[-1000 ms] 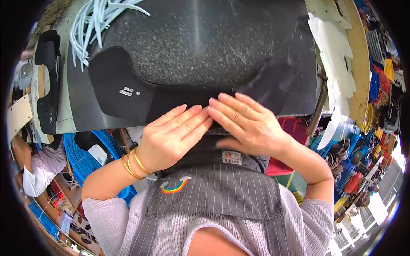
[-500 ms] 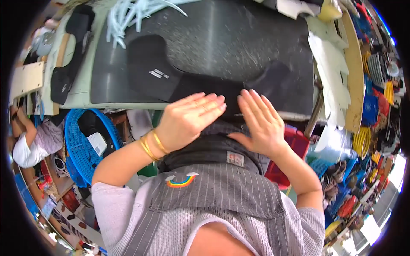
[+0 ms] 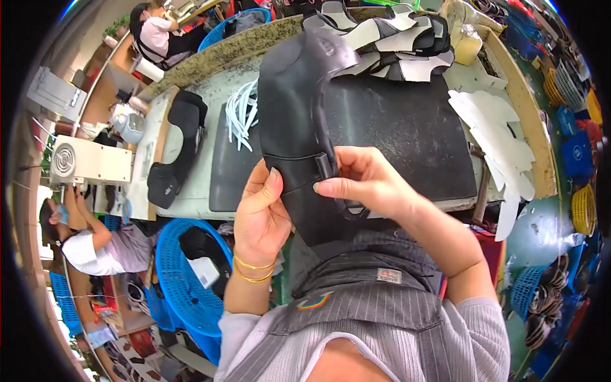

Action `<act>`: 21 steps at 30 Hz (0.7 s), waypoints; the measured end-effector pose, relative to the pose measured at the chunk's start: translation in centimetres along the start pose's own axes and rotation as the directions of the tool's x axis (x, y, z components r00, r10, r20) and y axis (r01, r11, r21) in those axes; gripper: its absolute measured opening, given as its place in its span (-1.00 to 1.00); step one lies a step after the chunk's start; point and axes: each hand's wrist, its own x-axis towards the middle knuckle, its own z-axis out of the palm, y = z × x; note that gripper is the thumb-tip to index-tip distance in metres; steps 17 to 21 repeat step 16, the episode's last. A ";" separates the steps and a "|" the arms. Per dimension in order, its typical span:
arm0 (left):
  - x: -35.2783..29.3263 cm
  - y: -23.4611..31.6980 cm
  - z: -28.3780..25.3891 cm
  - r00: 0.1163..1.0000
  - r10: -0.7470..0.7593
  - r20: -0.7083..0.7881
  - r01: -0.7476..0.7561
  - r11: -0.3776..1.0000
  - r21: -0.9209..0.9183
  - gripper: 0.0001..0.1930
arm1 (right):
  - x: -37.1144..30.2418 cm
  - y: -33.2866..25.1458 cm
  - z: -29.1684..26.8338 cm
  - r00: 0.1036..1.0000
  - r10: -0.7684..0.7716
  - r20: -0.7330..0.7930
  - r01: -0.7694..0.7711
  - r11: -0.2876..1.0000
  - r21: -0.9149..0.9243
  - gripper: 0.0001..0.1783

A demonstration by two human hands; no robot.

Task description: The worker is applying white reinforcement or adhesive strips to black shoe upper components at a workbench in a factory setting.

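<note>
A long, curved black piece of smooth, leather-like material (image 3: pixel 293 121) is raised off the worktable, its glossy side facing up. A seam crosses it low down, with a small folded tab or strip at the inner edge. My left hand (image 3: pixel 262 210) grips the left edge near that seam, thumb on top. My right hand (image 3: pixel 363 178) pinches the right edge by the tab between thumb and fingers. The piece's lower end hangs over my apron, and its far end reaches across the table. Some of my fingers are hidden under the material.
Under it lies a dark work mat (image 3: pixel 407 140) on the table. A similar black piece (image 3: pixel 181 146) and pale strips (image 3: pixel 240 114) sit to the left. Stacked black-and-white pieces (image 3: pixel 407 38) lie at the back, white sheets (image 3: pixel 493 134) at right. A blue basket (image 3: pixel 184 286) stands left; co-workers sit beyond.
Both hands lay flat over the black piece on the mat; now they hold it up by its edges, smooth side showing. The view has shifted, showing more of the left and back.
</note>
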 end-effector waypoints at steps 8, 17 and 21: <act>0.2 1.6 -7.1 0.995 0.090 -0.051 -0.100 0.961 -0.257 -0.64 | -3.4 1.9 -4.7 0.986 0.153 0.067 -0.151 0.988 -0.041 -0.74; -0.5 -0.9 -7.7 0.995 0.036 -0.092 -0.065 0.942 -0.330 -0.64 | -4.2 2.6 -3.4 0.987 0.093 -0.128 -0.099 0.994 -0.036 -0.77; -0.5 -0.9 -7.7 0.995 0.036 -0.092 -0.065 0.942 -0.330 -0.64 | -4.2 2.6 -3.4 0.987 0.093 -0.128 -0.099 0.994 -0.036 -0.77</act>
